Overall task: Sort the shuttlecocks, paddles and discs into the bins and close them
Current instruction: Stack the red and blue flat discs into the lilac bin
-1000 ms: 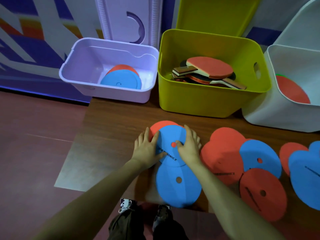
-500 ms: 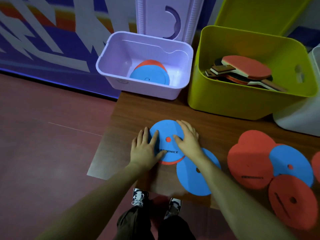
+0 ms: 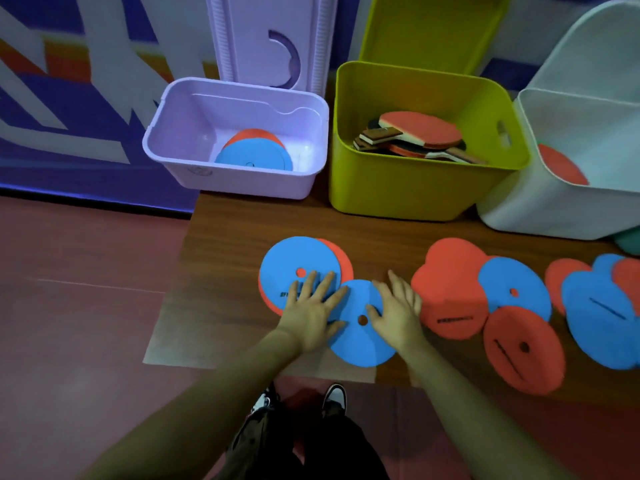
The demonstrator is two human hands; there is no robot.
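My left hand lies flat, fingers spread, across the near edge of a blue disc stacked on a red disc, and it also touches a second blue disc. My right hand rests open on that second disc's right edge. Several more red and blue discs lie to the right on the wooden table. The lilac bin holds a blue disc over a red one. Paddles lie in the green bin. No shuttlecock is visible.
A white bin at the right holds a red disc. The lilac lid and green lid stand upright behind their bins. The table's left edge drops to a reddish floor. My shoes show under the front edge.
Both hands slid back from the stacked blue and red discs toward the lone blue disc nearer me. The stacked blue disc shifted left, baring the red one's right edge. My view swung.
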